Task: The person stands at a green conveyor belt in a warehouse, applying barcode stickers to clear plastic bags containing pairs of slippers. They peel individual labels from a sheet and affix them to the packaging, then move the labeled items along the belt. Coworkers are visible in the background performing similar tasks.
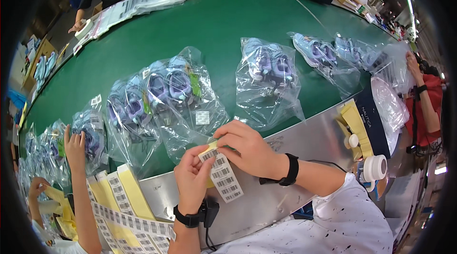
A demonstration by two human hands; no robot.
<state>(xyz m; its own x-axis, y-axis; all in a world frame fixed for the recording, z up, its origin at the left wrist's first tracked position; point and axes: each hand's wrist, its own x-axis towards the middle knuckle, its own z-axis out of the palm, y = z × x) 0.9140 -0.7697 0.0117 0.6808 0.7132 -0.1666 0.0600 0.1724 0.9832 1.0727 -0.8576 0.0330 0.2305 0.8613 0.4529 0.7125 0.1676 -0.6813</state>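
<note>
Over the metal edge of the table, my left hand (190,175) pinches a strip of white barcode labels (225,180) on yellow backing between thumb and fingers. My right hand (248,148) has its fingertips closed on the upper end of the same strip. Whether a label has come loose there is hidden by the fingers. Just beyond my hands lies a clear plastic bag (202,104) holding a pair of light blue and purple shoes (170,81), with a white sticker on the bag. Another bagged pair (270,61) lies to the right of it.
More bagged shoes (127,104) line the green conveyor belt (219,25). Label sheets (121,197) lie at lower left, beside a co-worker's arm (81,192). A dark box (373,120) and a white tape roll (375,168) stand at right. Other people work at both ends and across.
</note>
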